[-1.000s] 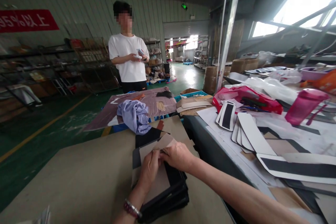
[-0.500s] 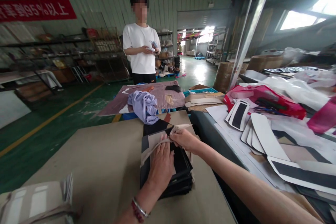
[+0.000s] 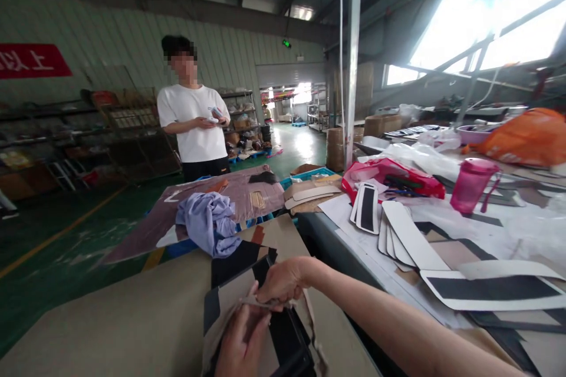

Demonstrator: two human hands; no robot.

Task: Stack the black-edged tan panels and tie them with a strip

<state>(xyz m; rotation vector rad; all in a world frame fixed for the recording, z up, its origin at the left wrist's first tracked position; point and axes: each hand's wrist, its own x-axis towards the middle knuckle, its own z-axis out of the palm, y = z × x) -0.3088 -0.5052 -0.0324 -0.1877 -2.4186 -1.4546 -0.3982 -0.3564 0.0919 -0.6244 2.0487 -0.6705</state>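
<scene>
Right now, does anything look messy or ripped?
Yes. The tan sheet pinched by the right hand and left hand has a ragged, torn edge on its right side. Beyond it, a lavender cloth lies crumpled in a heap.

Two hands are in view, one left hand [image 3: 241, 339] and one right hand [image 3: 283, 281], along with one tan sheet [image 3: 230, 299] and one stack of black pieces [image 3: 287, 339]. One person in a white shirt [image 3: 192, 123] is there. There are also one lilac cloth [image 3: 207, 221], one pink bottle [image 3: 471, 184], one red bag [image 3: 393, 172], one orange bag [image 3: 526, 135] and one red banner [image 3: 30, 60].
</scene>
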